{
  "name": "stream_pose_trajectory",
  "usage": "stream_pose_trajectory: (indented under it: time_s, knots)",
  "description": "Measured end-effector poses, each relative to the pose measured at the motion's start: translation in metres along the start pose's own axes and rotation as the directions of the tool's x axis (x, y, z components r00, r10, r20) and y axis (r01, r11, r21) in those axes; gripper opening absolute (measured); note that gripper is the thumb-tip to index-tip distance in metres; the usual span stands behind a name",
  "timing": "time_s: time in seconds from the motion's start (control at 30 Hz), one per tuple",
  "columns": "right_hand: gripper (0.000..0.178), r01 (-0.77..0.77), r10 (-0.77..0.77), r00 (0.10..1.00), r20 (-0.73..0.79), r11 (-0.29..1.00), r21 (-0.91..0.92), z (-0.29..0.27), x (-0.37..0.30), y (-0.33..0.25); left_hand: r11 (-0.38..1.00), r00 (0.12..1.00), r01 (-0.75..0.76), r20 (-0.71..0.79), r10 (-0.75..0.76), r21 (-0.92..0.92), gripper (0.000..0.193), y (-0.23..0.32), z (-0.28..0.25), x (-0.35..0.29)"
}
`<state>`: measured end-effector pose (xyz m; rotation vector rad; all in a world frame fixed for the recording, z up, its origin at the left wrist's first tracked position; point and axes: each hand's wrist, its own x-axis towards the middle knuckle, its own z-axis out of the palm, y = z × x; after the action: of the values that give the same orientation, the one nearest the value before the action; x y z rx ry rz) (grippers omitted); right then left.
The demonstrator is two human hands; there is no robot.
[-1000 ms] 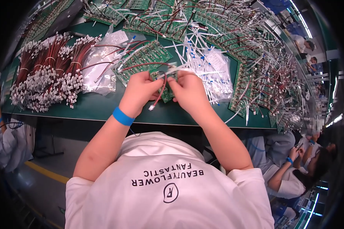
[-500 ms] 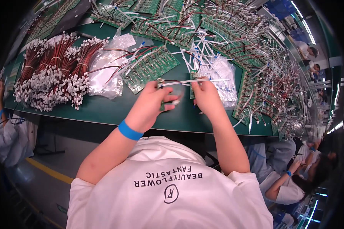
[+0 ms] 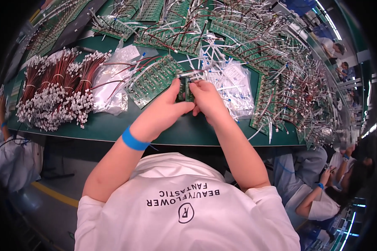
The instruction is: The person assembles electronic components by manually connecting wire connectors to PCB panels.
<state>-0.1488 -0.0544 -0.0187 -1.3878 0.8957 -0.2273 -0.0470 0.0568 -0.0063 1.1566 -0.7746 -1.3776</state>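
My left hand is closed around a narrow green circuit board, its thumb reaching toward the other hand. Fingers bent, my right hand grips a second narrow green board right beside the first. A white flat cable lies across the upper ends of these boards, by my right fingertips; its exact ends are blurred. Just beyond my left hand, a larger green circuit board panel with red and black leads rests on the table.
Bundled red-black wires with white connectors are heaped at left, beside a clear plastic bag. White flat cables on a bag lie to the right. Wired board panels cover the far and right table. Co-workers sit on both sides.
My hands have come together, the right one moving left, so the two narrow boards are now side by side. The white flat cable has shifted left with my right hand.
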Motion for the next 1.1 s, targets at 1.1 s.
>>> stream_pose_trajectory:
  time_s: [1.1]
  knots:
    - [0.025, 0.613, -0.914, 0.397, 0.089, 0.192, -0.766, -0.029, 0.016, 0.007, 0.685, 0.42, -0.118, -0.589, 0.69, 0.719, 0.019, 0.006, -0.104, -0.018]
